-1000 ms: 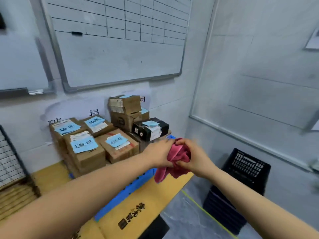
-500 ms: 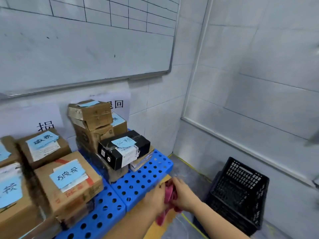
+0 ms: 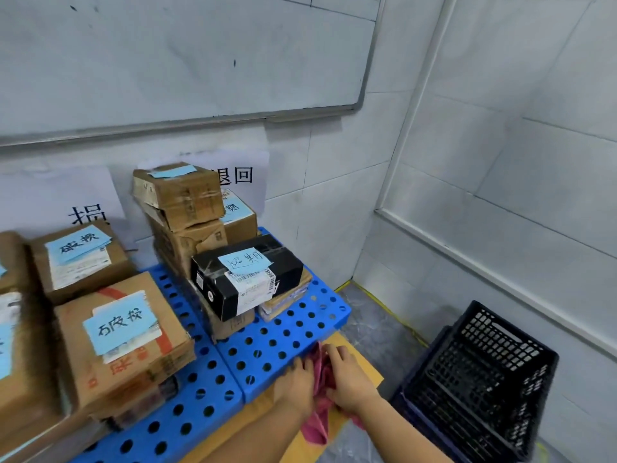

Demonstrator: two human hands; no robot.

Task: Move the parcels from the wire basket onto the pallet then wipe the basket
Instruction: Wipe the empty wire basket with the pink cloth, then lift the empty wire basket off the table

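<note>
Parcels [image 3: 123, 342] sit stacked on the blue pallet [image 3: 267, 349], brown boxes with blue notes, and a black box [image 3: 247, 279] on top of the right pile. No parcel is in hand, so the moving step looks done. The wipe step looks to be in prep.

Both arms reach in from the bottom edge, hands low, just off the pallet's front right corner. Left hand [image 3: 295, 384] and right hand [image 3: 347, 375] are close together, palms facing in, with a pink cloth [image 3: 317, 426] between them. Both hands have their fingers curled onto the cloth and grip it. Its tail hangs below toward the floor [image 3: 370, 329].

The wire basket is not in view. A black plastic crate [image 3: 484, 372] stands to the right, apart from the hands, probably not the target.

The next move calls for bunching the cloth into one hand, turning to find the basket, then rubbing the wires.
</note>
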